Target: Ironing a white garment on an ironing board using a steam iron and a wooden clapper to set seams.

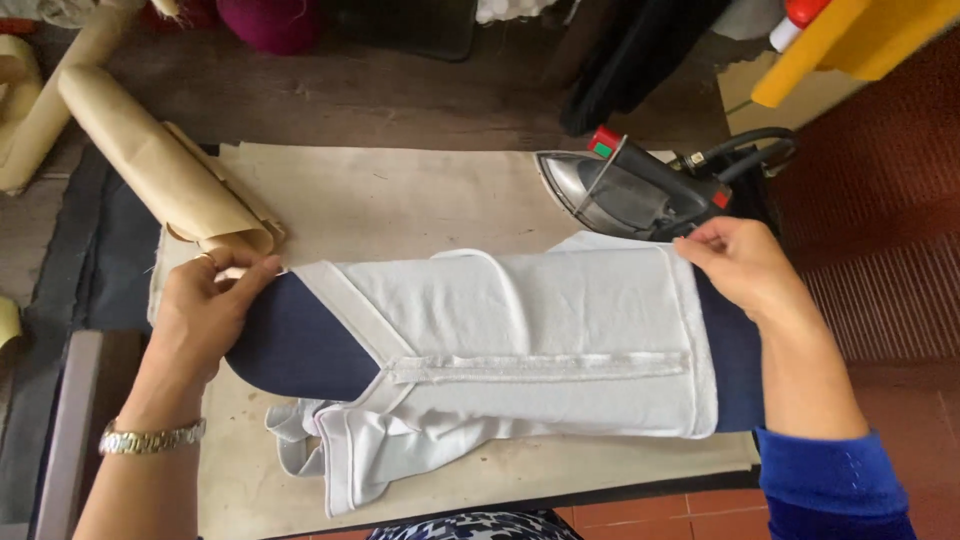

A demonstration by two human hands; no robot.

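Paper roll: a rolled sheet of tan brown paper [160, 160] lies slantwise at the far left corner of the pale cloth-covered pressing table [400, 200].
Left hand: the left hand [205, 310], a metal watch [150, 438] on its wrist, has fingers curled and thumb pressed on the rounded tip of the dark navy padded sleeve board [295, 345], just beside the paper roll's end; it grips the board's edge where the cloth begins.
Garment: a white cotton shirt piece with a buttoned placket strip [520, 330] is drawn over the sleeve board, lying across the middle of the table, its collar and loose folds hanging toward the near edge.
Right hand: the right hand [745, 265], in a blue sleeve [830, 480], pinches the garment's far right corner between thumb and fingertips.
Iron: a grey metal iron with black handle [640, 190] rests tilted, soleplate showing, just behind the right hand.
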